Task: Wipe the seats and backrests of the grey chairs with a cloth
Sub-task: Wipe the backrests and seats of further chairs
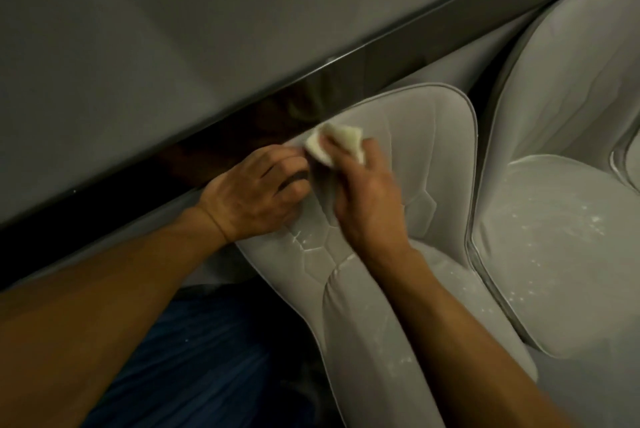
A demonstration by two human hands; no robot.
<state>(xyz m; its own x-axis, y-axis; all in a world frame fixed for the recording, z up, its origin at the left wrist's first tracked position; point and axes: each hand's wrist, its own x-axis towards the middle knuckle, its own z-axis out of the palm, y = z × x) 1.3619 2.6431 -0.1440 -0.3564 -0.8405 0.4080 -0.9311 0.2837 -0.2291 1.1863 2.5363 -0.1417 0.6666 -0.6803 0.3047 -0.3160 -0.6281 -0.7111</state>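
The white cloth (349, 139) lies under the right hand (363, 199); its fingers (373, 155) close over it and press it on the chair (426, 150) backrest, near the far left edge. The left hand (256, 192) has its fingers curled at this edge, just beside the cloth; whether they grip it I cannot tell. A second chair (554, 237) at the right has white specks. A grey counter (138, 29) runs along the far left.

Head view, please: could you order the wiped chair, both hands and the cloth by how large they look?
1. wiped chair
2. left hand and right hand, about alike
3. cloth
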